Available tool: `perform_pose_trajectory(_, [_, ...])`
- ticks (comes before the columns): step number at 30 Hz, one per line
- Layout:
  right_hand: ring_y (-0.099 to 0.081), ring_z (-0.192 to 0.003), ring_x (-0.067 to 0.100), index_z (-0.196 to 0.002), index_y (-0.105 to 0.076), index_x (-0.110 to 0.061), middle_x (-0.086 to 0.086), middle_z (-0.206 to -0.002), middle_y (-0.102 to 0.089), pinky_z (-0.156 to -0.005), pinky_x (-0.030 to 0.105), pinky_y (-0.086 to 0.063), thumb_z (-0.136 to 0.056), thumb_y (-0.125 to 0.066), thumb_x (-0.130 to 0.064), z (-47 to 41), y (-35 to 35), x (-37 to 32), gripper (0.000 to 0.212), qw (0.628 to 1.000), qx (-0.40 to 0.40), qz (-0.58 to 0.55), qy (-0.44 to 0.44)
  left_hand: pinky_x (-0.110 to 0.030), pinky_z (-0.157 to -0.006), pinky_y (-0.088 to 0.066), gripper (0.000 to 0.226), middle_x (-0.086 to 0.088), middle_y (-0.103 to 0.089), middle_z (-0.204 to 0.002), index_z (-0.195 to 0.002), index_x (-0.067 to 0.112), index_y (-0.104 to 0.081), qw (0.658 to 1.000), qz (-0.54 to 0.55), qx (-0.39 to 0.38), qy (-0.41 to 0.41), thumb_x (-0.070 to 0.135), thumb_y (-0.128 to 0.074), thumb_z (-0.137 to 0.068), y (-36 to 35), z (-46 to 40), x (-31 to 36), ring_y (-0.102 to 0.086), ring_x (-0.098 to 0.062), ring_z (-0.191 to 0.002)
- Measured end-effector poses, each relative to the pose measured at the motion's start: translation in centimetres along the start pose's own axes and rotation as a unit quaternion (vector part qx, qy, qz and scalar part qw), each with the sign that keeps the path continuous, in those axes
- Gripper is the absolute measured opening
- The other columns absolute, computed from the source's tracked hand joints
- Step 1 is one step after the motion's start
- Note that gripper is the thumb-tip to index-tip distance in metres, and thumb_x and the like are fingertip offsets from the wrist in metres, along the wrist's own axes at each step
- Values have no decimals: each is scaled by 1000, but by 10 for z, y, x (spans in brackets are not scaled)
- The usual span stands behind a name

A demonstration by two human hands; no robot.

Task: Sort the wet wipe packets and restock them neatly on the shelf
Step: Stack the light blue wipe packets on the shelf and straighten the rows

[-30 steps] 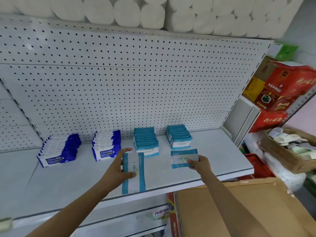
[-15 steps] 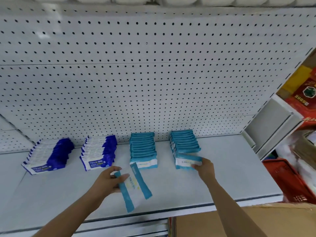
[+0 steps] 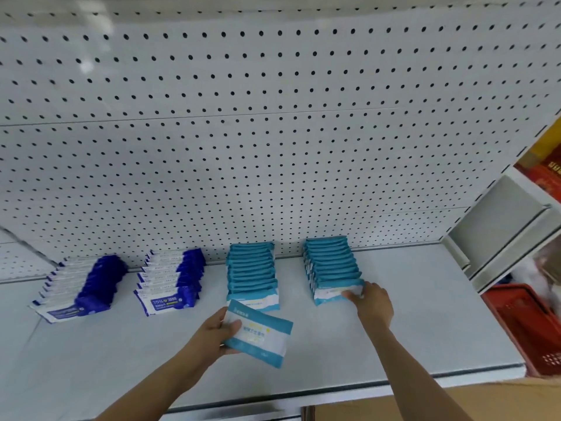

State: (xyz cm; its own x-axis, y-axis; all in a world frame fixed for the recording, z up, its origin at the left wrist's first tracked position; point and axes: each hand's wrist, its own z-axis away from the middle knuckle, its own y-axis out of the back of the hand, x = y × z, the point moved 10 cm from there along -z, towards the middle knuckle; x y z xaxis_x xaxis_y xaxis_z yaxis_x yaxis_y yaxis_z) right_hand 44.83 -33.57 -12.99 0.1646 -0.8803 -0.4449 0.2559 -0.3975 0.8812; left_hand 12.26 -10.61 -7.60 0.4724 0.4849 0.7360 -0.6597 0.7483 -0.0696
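Observation:
Four rows of wet wipe packets lean against the pegboard on the white shelf (image 3: 425,314): two dark blue rows (image 3: 82,287) (image 3: 171,284) at the left and two teal rows (image 3: 252,268) (image 3: 331,265) at the right. My left hand (image 3: 212,332) grips a loose teal and white packet (image 3: 261,337) just in front of the left teal row. My right hand (image 3: 372,303) holds the front packet (image 3: 334,293) of the right teal row by its right edge, set against that row.
A white pegboard wall (image 3: 273,147) backs the shelf. A red basket (image 3: 528,326) sits to the right below shelf level, and a brown cardboard box (image 3: 440,405) lies under the front edge. Red and yellow cartons (image 3: 546,165) stand at far right.
My right hand has carried its teal packet back and set it against the front of the right teal row. My left hand has turned its packet sideways and brought it toward the left teal row.

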Motion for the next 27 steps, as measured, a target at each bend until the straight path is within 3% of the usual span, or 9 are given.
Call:
perform_pose_trajectory(4, [-61,-92,20,-105,-60,-15,4,-102,-67,-76,37,-56,-76,-75,-50,2,-9,6,47,998,-29,-55,0,-41,-83,-60,21,-5,-73,-108,-114,23,-59,1000,-17,-9,-11,10,-55,-98,-19,-7,4,-73,-22,-93])
perform_pose_trajectory(8, [-48,-120,27,-134,-48,-10,9,-128,-55,-93,39,-48,-76,-77,-46,22,13,10,74,994,31,-102,-31,-44,-93,-56,22,-6,-72,-112,-114,17,-61,999,-28,-24,-23,5,-56,-96,-43,-22,7,-70,-25,-101])
perform_pose_trajectory(11, [-54,-113,23,-123,-57,-17,3,-116,-60,-83,26,-51,-86,-65,-46,49,33,3,48,964,59,-256,-32,-44,-94,-55,22,-7,-71,-113,-113,13,-62,998,-40,-39,-42,2,-59,-94,-68,-35,8,-68,-24,-103])
perform_pose_trajectory(13, [-63,-99,18,-107,-64,-21,-1,-101,-69,-69,19,-52,-91,-61,-42,64,30,-9,26,923,-11,-384,-16,-41,-91,-56,20,-7,-72,-111,-112,12,-62,996,-42,-51,-58,3,-60,-94,-90,-43,9,-69,-24,-102])
perform_pose_trajectory(15, [-66,-85,16,-104,-65,-18,2,-95,-73,-60,25,-51,-92,-64,-31,79,22,-23,18,888,-111,-447,-5,-34,-84,-58,19,-9,-72,-107,-110,10,-62,995,-40,-54,-69,3,-61,-93,-111,-50,8,-70,-23,-96])
perform_pose_trajectory(17, [-67,-75,14,-107,-65,-15,5,-94,-74,-57,28,-51,-88,-71,-19,89,17,-29,20,882,-161,-443,14,-29,-75,-58,18,-11,-71,-105,-110,7,-61,995,-35,-56,-72,2,-62,-93,-129,-56,3,-70,-22,-91])
perform_pose_trajectory(19, [-67,-69,17,-101,-66,-9,4,-87,-74,-56,28,-53,-84,-74,-11,87,17,-20,19,893,-153,-422,10,-27,-72,-57,17,-14,-70,-103,-108,5,-62,994,-38,-56,-80,1,-62,-92,-142,-61,-1,-69,-22,-88])
perform_pose_trajectory(23, [-69,-76,33,-84,-67,-4,12,-78,-72,-69,43,-58,-77,-76,-3,70,15,11,11,911,-123,-392,-40,-33,-80,-58,9,-13,-73,-105,-95,10,-71,994,-64,-31,-77,4,-66,-90,-151,-79,-14,-69,-25,-92])
perform_pose_trajectory(27, [-67,-77,33,-74,-63,-6,16,-77,-69,-69,46,-57,-75,-74,-4,53,8,23,12,924,-118,-360,-57,-44,-87,-58,6,-14,-70,-106,-88,11,-67,998,-58,8,-34,6,-70,-88,-151,-98,-29,-69,-28,-95])
